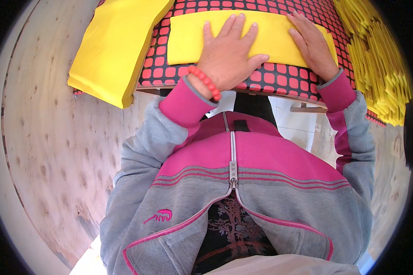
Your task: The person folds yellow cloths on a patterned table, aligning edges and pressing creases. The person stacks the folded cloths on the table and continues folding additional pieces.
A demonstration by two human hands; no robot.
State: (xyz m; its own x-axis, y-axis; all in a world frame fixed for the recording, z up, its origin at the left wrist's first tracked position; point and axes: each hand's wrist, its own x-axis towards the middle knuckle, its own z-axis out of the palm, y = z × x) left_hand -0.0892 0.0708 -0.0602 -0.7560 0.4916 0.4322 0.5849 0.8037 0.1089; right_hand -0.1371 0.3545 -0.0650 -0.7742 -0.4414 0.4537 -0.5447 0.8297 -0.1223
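A folded piece of yellow cloth (183, 39) lies lengthwise across the table in front of me. My left hand (227, 55) rests flat on its middle, fingers spread and thumb out to the right. On its right end lies my right hand (311, 46), fingers stretched out toward the far edge and the thumb a little apart. Neither hand grips anything. Left of this piece, a stack of yellow cloth (114, 46) hangs partly over the table's near edge.
The table has a black cover with red squares (287, 80). Along its right side stand piles of folded yellow cloths (381, 68), some jutting past the near corner. Pale wooden boards (59, 151) lie to the left, below table height.
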